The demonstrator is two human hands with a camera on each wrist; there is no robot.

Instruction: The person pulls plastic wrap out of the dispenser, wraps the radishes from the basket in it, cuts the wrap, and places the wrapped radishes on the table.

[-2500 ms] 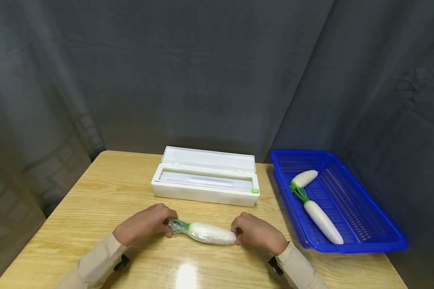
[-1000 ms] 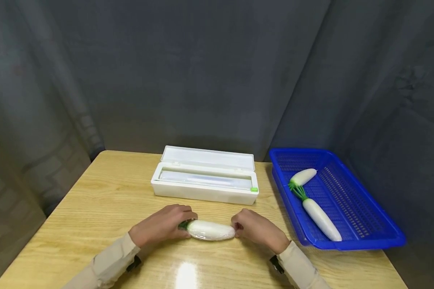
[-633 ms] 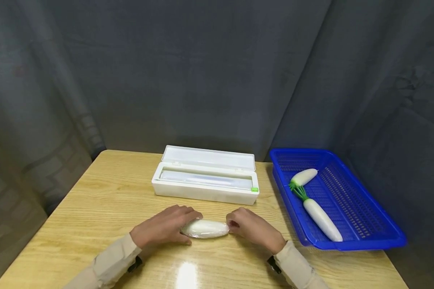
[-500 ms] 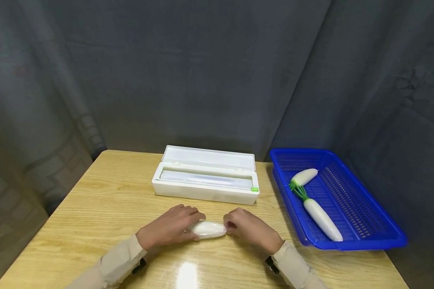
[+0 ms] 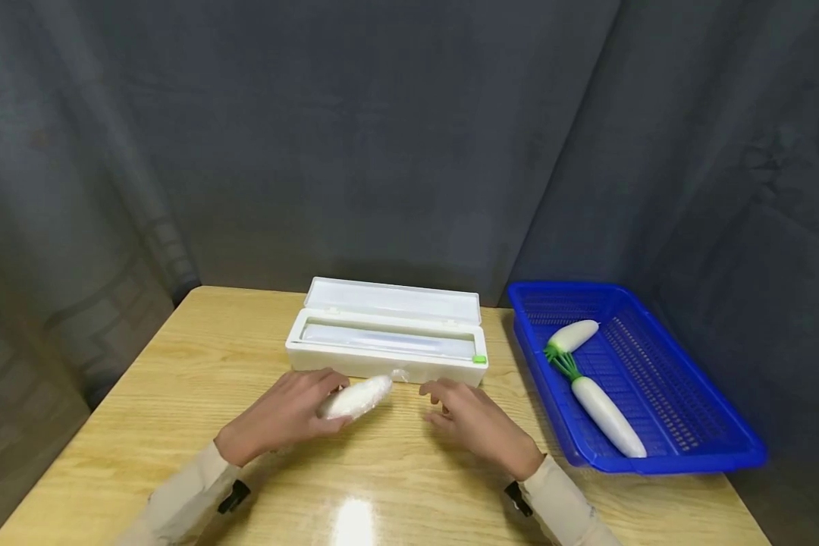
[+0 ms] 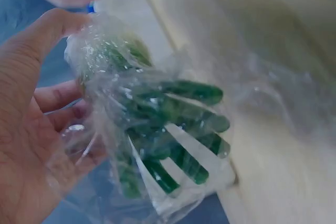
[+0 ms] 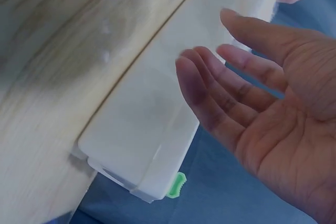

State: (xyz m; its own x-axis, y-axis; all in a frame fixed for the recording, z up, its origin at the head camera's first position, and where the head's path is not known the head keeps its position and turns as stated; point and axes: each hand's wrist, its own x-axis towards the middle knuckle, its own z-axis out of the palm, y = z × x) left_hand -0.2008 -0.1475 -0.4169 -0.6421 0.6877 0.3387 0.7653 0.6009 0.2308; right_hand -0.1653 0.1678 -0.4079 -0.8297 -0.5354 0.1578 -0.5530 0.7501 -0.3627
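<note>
A white radish (image 5: 358,396) wrapped in clear plastic film is gripped in my left hand (image 5: 283,413), its bare-looking tip raised toward the right. In the left wrist view its green leaves (image 6: 178,111) show through crinkled film. A twisted tail of film (image 5: 400,375) sticks out at the tip. To the right, my right hand (image 5: 481,428) hovers apart from it, fingers loosely bent around nothing. The right wrist view shows that palm (image 7: 283,129) bare. Just behind both hands stands a white cling-film box (image 5: 382,367) with its lid up and a film roll inside.
On the right is a blue basket (image 5: 676,461) with two unwrapped radishes, a short one (image 5: 576,335) and a long one (image 5: 609,417). A green slider (image 5: 479,359) sits at the box's right end. A dark curtain (image 5: 355,152) hangs behind the wooden table (image 5: 177,364).
The right hand has let go of the film at the radish's tip and opened. The left hand has lifted the radish, moving it left and back with the tip tilted up.
</note>
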